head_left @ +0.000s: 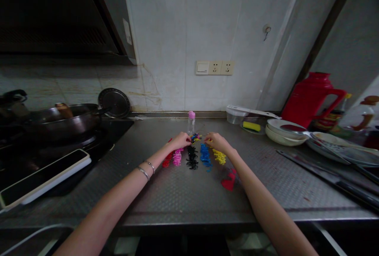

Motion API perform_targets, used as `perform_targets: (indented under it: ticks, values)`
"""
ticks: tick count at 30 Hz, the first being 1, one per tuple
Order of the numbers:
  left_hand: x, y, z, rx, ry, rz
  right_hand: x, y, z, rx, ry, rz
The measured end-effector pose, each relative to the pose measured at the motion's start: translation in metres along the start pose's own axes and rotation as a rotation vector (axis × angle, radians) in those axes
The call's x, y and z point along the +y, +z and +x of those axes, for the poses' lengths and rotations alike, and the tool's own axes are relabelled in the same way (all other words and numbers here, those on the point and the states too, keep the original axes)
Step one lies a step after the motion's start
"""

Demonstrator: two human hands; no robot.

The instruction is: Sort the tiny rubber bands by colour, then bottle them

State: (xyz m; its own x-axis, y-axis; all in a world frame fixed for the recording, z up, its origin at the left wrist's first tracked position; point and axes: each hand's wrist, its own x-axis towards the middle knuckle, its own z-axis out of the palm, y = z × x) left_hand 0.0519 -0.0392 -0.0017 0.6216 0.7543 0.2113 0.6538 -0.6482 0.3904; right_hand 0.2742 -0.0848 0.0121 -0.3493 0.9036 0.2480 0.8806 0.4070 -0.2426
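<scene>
Small coloured loops that look like rubber bands lie on the metal counter in separate rows: red [167,160], pink [177,157], black [192,158], blue [205,155] and yellow [219,156]. Behind the black row is a small mixed-colour pile [196,138]. My left hand [180,140] is at this pile's left edge, its fingertips pinched together. On the pile's right, above the blue and yellow rows, my right hand [218,142] also has its fingers pinched. Whatever is between either hand's fingertips is too small to make out. A clear bottle with a pink cap [191,122] stands behind the pile.
A red scrap with clear plastic [228,181] lies near my right forearm. On the right are stacked bowls [286,135], a yellow sponge [251,126], a long knife [314,167] and a red thermos jug [309,100]. A phone [44,177] and a pan [62,121] are left.
</scene>
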Motion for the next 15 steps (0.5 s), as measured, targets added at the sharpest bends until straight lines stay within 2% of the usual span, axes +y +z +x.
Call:
perform_targets:
  ticks: [9, 15]
  values:
    - [0.0008, 0.0008, 0.0032, 0.041, -0.012, 0.018, -0.0003, -0.0004, -0.0006, 0.018, 0.0, 0.025]
    - [-0.0025, -0.0004, 0.0035, 0.001, -0.002, -0.038, -0.0012, -0.0012, -0.0018, 0.015, -0.003, 0.015]
